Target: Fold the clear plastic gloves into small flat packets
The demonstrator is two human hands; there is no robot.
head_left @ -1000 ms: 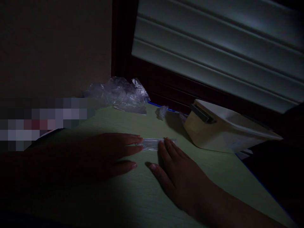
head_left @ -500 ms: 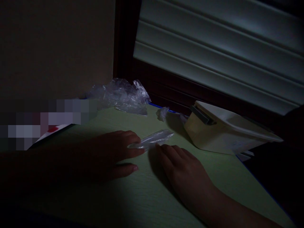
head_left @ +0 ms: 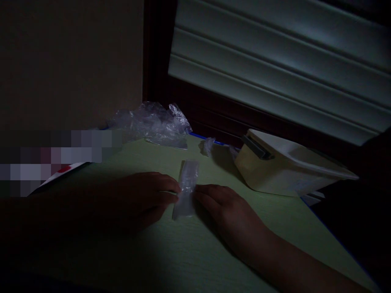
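Note:
A strip of folded clear plastic bag (head_left: 188, 183) lies on the light green tabletop (head_left: 198, 260), its long side running away from me. My left hand (head_left: 149, 195) is at the strip's left edge, with its fingertips pinching that edge. On the opposite edge rest the closed fingers of my right hand (head_left: 226, 205); its thumb is hidden beneath the hand. Dim light leaves much of my left hand in shadow.
Crumpled clear plastic bags (head_left: 152, 124) are heaped at the back left. A small crumpled piece of plastic (head_left: 208, 146) lies near the back edge. At the right, a cream plastic bin (head_left: 275, 173) with a dark handle stands tilted at the table's edge.
The plastic strip has turned from lying slantwise to pointing away from me, and looks flatter and wider. My left fingers have drawn closer together; my right hand has shifted slightly left.

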